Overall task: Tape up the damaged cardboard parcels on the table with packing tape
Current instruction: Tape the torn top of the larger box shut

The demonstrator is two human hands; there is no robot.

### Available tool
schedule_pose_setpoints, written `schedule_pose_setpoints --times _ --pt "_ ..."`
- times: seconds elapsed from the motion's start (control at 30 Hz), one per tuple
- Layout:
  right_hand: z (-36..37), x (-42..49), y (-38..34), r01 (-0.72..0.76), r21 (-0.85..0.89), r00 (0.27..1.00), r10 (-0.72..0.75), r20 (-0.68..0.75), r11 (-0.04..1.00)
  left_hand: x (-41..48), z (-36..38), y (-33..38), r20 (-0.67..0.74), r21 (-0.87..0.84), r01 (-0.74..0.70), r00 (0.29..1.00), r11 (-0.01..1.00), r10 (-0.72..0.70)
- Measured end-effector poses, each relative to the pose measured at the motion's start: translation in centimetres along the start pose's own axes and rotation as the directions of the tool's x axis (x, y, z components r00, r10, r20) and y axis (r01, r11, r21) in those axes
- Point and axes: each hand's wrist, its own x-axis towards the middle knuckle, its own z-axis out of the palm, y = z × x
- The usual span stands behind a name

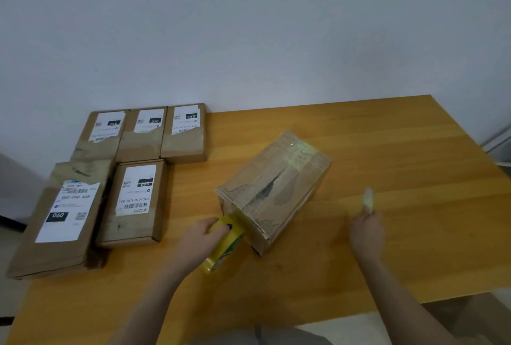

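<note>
Torn parcel (273, 189): brown corrugated cardboard box, lying skewed at mid-table. Long ragged split along its top face, with the outer paper peeled to bare fluting on both sides. Glossy tape was already across the far end.

Table (387, 167): orange-yellow wood with a smooth grain, set against a plain pale wall (249, 26).

Five flat parcels (132, 203) lay to the left, three in a far row and two nearer. All were brown card with white printed labels, and some edges were scuffed. They lay well apart from the box, and nothing lay between them.

Left hand (201, 236): reached in from the near edge, fingers curled round the tape roll (224, 245). The roll was yellow and glossy, and its far end touched the box's near-left end face.

Right hand (365, 228): raised over bare table just right of the box and motion-blurred. A pale yellowish scrap (368, 199) stood up at its fingertips. Could not tell whether the scrap was pinched or merely stuck there.
</note>
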Motion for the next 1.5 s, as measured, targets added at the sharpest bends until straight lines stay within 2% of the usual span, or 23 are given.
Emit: schedule_pose_setpoints --times 0.07,0.13,0.2,0.27,0.37,0.43,0.6,0.8,0.93,1.03,1.1,1.17,1.2,1.27,1.33,1.4,1.5 --pt "-1.1 -1.5 -3.7 0.130 0.179 0.988 -0.112 -0.110 0.975 -0.4 -0.3 0.3 0.072 0.035 0.032 0.997 0.999 -0.034" --pt "-2.2 -3.4 -8.9 0.333 0.264 0.942 -0.311 -0.124 0.905 -0.2 -0.4 0.1 0.074 0.076 0.020 0.997 0.997 -0.026" --pt "-2.5 -5.5 -13.5 0.458 0.318 0.883 -0.465 -0.059 0.830 -0.2 -0.5 0.2 0.082 0.086 -0.023 0.996 0.996 0.016" --pt "-1.4 -7.8 -16.5 0.458 0.431 0.835 -0.543 0.093 0.778 -0.3 -0.9 0.4 0.138 -0.005 -0.035 0.990 0.999 0.035" --pt "1.7 -10.6 -18.0 0.344 0.545 0.752 -0.572 0.327 0.765 -0.5 -1.4 0.4 0.217 -0.138 0.002 0.976 0.990 0.028" --pt "3.6 -11.2 -17.2 0.344 0.532 0.720 -0.581 0.380 0.774 -0.5 -1.6 0.1 0.220 -0.106 -0.003 0.975 0.994 0.026" --pt "4.7 -10.4 -15.6 0.479 0.459 0.710 -0.638 0.299 0.748 0.8 -1.2 -0.4 0.246 0.031 0.034 0.968 0.999 -0.041" --pt "5.5 -10.3 -16.0 0.499 0.411 0.726 -0.627 0.283 0.763 1.0 -0.6 0.0 0.234 -0.006 0.118 0.966 0.993 -0.113" --pt "5.4 -10.6 -15.9 0.516 0.382 0.729 -0.627 0.273 0.767 0.5 -1.1 0.2 0.250 -0.034 0.086 0.965 0.996 -0.075" --pt "5.1 -10.6 -15.9 0.519 0.348 0.744 -0.613 0.265 0.780 -0.1 -1.7 -0.8 0.249 -0.011 -0.016 0.968 1.000 0.019" --pt "4.7 -10.8 -16.4 0.520 0.321 0.745 -0.604 0.283 0.791 -0.8 -2.3 -1.6 0.249 -0.147 -0.044 0.965 0.988 0.080" --pt "4.2 -11.3 -17.1 0.508 0.303 0.741 -0.588 0.324 0.806 -1.4 -2.7 -2.3 0.242 -0.348 -0.015 0.964 0.937 0.106" --pt "3.7 -11.6 -17.5 0.511 0.284 0.733 -0.584 0.349 0.811 -1.5 -2.9 -2.5 0.226 -0.394 -0.014 0.968 0.919 0.112" --pt "2.1 -12.3 -18.1 0.612 0.197 0.670 -0.635 0.385 0.766 -1.4 -3.2 -2.5 0.189 -0.396 -0.038 0.974 0.917 0.122" --pt "0.1 -13.0 -18.3 0.767 0.074 0.542 -0.705 0.457 0.637 -1.1 -3.3 -2.5 0.173 -0.369 -0.060 0.976 0.927 0.131" --pt "-1.8 -13.8 -17.9 0.848 -0.032 0.446 -0.678 0.584 0.529 -1.0 -3.2 -2.3 0.151 -0.339 -0.089 0.978 0.937 0.147" --pt "-3.2 -14.5 -16.5 0.913 -0.140 0.364 -0.609 0.704 0.384 -0.7 -2.6 -2.7 0.106 -0.289 -0.128 0.981 0.949 0.165"
